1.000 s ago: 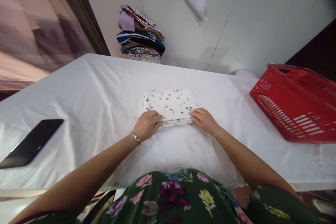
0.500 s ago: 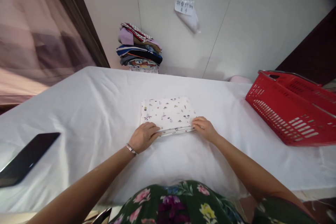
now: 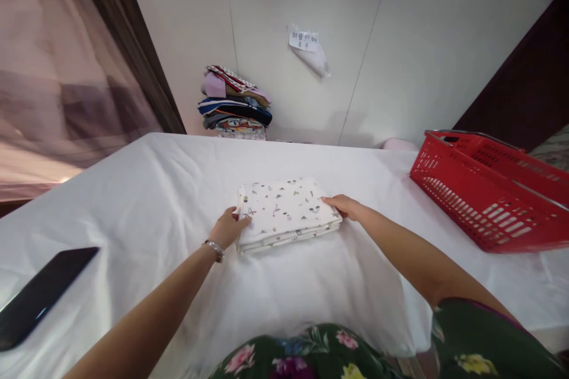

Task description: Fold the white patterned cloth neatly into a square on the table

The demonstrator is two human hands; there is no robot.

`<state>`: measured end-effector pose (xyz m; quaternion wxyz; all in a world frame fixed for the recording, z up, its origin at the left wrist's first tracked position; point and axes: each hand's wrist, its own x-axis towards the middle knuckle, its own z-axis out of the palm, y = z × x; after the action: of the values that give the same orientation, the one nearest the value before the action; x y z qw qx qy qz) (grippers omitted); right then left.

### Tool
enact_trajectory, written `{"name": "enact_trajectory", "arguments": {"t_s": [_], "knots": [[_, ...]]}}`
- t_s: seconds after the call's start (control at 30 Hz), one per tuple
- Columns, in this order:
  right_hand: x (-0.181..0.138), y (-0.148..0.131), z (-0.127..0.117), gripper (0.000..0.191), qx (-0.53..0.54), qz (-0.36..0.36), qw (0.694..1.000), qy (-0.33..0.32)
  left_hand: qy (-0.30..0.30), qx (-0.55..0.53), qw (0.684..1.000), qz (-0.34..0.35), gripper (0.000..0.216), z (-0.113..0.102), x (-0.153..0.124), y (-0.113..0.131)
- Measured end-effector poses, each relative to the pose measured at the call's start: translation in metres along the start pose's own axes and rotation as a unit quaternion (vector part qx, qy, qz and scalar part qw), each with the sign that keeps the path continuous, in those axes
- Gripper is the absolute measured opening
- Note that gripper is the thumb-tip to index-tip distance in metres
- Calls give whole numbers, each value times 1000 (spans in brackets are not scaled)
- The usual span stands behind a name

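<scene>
A folded white cloth with small printed figures (image 3: pixel 284 213) lies in the middle of a table covered by a white sheet (image 3: pixel 146 189). My left hand (image 3: pixel 228 228) grips its left edge, thumb on top and fingers under it. My right hand (image 3: pixel 343 206) holds the right edge in the same way. The near side of the cloth looks slightly raised off the sheet.
A red plastic basket (image 3: pixel 489 189) stands on the table at the right. A stack of folded clothes (image 3: pixel 235 103) sits at the far edge against the wall. A dark phone (image 3: pixel 40 296) lies at the near left. A paper note (image 3: pixel 304 41) hangs on the wall.
My hands have moved from the cloth's near edge to its left and right sides and taken hold of it. The camera has tilted up.
</scene>
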<state>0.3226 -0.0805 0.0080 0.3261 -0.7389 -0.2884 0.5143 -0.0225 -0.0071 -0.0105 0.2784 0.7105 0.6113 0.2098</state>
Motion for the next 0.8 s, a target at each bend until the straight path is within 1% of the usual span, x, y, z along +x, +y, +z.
{"name": "enact_trajectory", "arguments": {"t_s": [0.07, 0.17, 0.23, 0.3, 0.33, 0.37, 0.43, 0.47, 0.5, 0.57, 0.67, 0.73, 0.8], "knots": [[1, -6, 3, 34, 24, 17, 999, -29, -7, 14, 1000, 5, 58, 1, 2, 0], [0, -11, 6, 26, 68, 11, 996, -62, -12, 47, 998, 32, 57, -1, 0, 1], [-1, -12, 9, 23, 93, 3, 993, -79, 20, 87, 994, 67, 56, -3, -6, 4], [-4, -12, 10, 23, 121, 8, 987, -105, 85, 130, 978, 137, 55, -4, -18, 11], [-5, -12, 10, 23, 139, 16, 983, -120, 114, 145, 965, 186, 53, -3, -26, 17], [-6, -14, 10, 24, 160, 22, 978, -134, 131, 157, 949, 239, 53, 0, -35, 23], [-9, -18, 9, 25, 204, 29, 966, -154, 124, 173, 918, 334, 56, 8, -52, 37], [-10, -21, 9, 25, 221, 28, 962, -159, 111, 184, 905, 367, 60, 14, -59, 43], [-11, -25, 9, 25, 232, 26, 959, -162, 101, 198, 895, 386, 64, 21, -65, 49], [-14, -30, 9, 25, 247, 19, 954, -167, 93, 229, 885, 395, 69, 35, -71, 55], [-18, -30, 11, 26, 265, 11, 948, -177, 99, 266, 884, 372, 69, 50, -69, 55], [-20, -24, 10, 26, 273, 11, 944, -183, 105, 279, 885, 357, 67, 54, -65, 52], [-20, -17, 9, 26, 273, 16, 944, -185, 103, 281, 882, 363, 67, 53, -61, 49]]}}
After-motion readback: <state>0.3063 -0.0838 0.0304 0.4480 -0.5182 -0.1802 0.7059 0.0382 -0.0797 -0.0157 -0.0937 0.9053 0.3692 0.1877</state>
